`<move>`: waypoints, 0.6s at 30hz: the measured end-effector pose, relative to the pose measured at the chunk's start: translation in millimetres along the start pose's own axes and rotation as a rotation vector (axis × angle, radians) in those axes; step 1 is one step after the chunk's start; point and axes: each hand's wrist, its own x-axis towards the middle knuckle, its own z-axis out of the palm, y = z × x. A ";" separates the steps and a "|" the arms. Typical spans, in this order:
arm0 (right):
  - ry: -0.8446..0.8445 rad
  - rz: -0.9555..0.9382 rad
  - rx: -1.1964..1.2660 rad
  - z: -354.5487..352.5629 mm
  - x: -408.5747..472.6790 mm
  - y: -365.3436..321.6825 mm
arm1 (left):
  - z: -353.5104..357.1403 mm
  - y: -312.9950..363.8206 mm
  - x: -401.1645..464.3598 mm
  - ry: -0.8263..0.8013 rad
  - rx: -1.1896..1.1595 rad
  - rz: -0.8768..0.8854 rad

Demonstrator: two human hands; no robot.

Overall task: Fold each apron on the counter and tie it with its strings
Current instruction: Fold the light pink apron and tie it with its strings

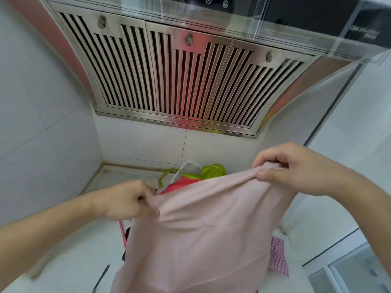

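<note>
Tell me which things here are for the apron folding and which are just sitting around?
For the job:
pink apron, held up by the left hand and right hand
red apron and green apron behind it
checked cloth, maybe another apron, hard to tell

Just there:
range hood
wall tiles
counter

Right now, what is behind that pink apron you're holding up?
Behind the pink apron, a red cloth and a lime-green one with a white piece peek out on the counter. A red checked cloth shows at its right. How far they extend is covered.
</note>
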 end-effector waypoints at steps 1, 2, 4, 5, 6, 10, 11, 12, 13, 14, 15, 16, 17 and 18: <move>-0.083 0.091 -0.098 0.4 1.9 7.9 | -7.4 -6.0 0.5 0.090 -0.029 -0.005; -0.143 0.178 -0.229 -0.4 6.7 17.5 | -17.8 -6.0 0.2 0.170 -0.061 -0.029; -0.107 0.253 -0.420 -10.6 15.8 22.3 | -46.0 6.8 0.2 0.393 -0.097 -0.103; 0.037 0.199 -0.477 -18.8 16.4 18.1 | -62.7 22.4 -3.0 0.526 -0.086 -0.076; 0.290 0.085 -0.515 -29.5 14.7 15.6 | -81.2 36.6 -5.5 0.697 -0.040 -0.006; 1.003 -0.128 -0.506 -8.0 -6.5 9.6 | -109.4 70.8 -37.5 1.238 0.173 0.378; 0.797 -0.133 -0.572 16.4 -9.3 16.7 | -102.6 57.0 -43.2 1.042 0.259 0.379; 0.402 -0.098 -0.611 45.2 -9.3 22.7 | -86.7 45.4 -49.3 0.710 0.356 0.270; -0.034 0.060 -0.591 70.9 -10.9 25.3 | -64.8 29.7 -52.3 0.328 0.464 0.077; -0.301 0.198 -0.547 88.0 -11.4 31.1 | -45.4 13.8 -52.5 0.062 0.547 -0.069; -0.349 0.246 -0.520 93.6 -11.7 37.4 | -33.2 -0.9 -51.4 -0.020 0.586 -0.125; -0.272 0.246 -0.505 88.6 -7.5 45.5 | -33.5 -7.6 -49.5 0.031 0.577 -0.139; -0.138 0.237 -0.491 78.3 -3.9 49.3 | -39.3 -7.5 -48.7 0.204 0.489 -0.150; 0.024 0.217 -0.468 66.3 -1.6 50.9 | -47.2 -5.1 -49.1 0.389 0.340 -0.136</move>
